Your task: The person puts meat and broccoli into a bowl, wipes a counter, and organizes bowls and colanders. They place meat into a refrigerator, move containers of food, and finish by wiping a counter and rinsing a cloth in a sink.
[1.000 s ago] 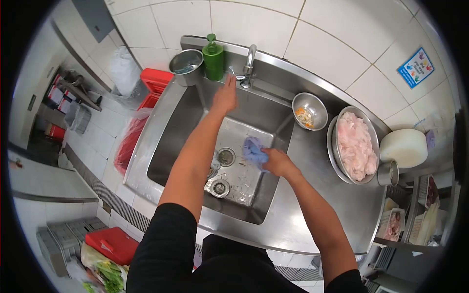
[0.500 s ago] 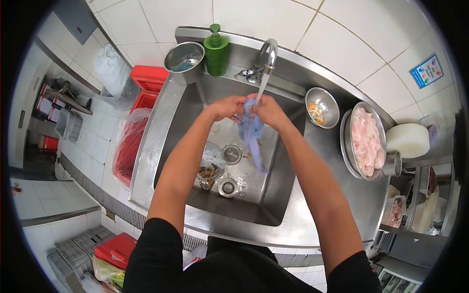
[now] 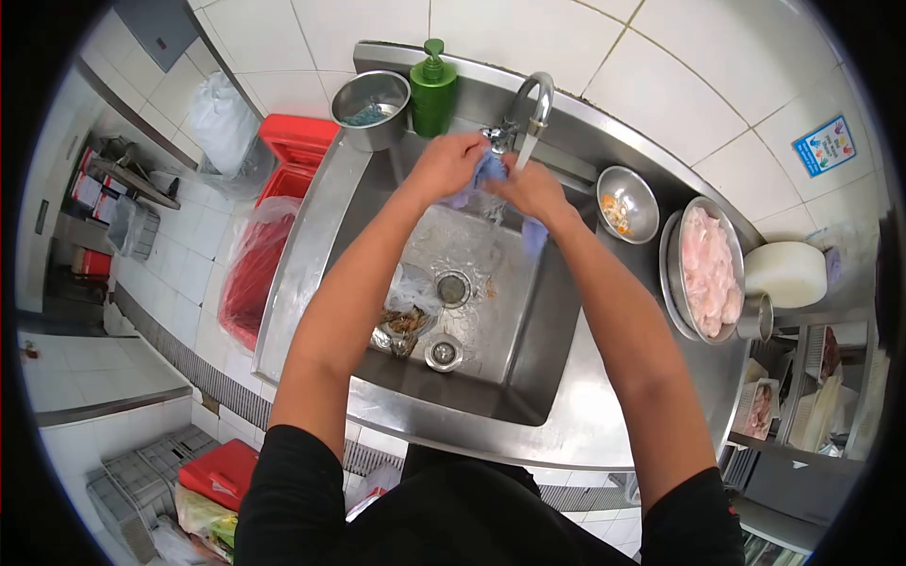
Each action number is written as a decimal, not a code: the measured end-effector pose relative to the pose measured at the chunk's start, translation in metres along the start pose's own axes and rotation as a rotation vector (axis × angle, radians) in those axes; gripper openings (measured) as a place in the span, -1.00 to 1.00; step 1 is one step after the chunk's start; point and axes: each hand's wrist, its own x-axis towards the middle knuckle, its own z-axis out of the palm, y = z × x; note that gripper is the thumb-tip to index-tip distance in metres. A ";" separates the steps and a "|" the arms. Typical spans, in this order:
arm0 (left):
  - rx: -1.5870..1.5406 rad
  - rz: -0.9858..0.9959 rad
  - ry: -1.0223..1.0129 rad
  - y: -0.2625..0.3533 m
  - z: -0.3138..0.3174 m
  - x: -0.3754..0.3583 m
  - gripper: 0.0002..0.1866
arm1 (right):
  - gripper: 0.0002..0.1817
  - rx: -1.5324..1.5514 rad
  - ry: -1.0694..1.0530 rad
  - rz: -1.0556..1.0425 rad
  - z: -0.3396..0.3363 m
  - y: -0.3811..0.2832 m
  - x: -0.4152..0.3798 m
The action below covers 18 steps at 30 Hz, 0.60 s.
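A bluish-purple cloth (image 3: 490, 170) is bunched between my two hands under the faucet (image 3: 540, 102), with a loose end hanging to the right. My left hand (image 3: 447, 166) is closed on its left side, close to the tap handle. Fingers of my right hand (image 3: 530, 189) grip the cloth from the right, beside the running water. Below is the metal sink (image 3: 444, 236), its bottom wet, with a drain opening (image 3: 452, 289), a round strainer (image 3: 443, 353) and a clear plastic bag with brown scraps (image 3: 406, 319). Some fingertips are hidden by the cloth.
Behind the sink stand a metal pot (image 3: 371, 111) and a green pump bottle (image 3: 433, 92). To the right are a small bowl with orange scraps (image 3: 627, 205), a large bowl of pale raw meat (image 3: 710, 269) and a white round block (image 3: 788, 274). A red bin (image 3: 253, 274) is left.
Both hands have moved up toward the tap handle with the cloth, which is now more bunched. The view has shifted slightly, and more water splashes in the sink.
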 end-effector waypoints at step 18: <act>0.051 0.077 -0.144 0.058 -0.001 -0.003 -0.77 | -0.65 0.236 0.087 0.101 0.023 0.019 -0.022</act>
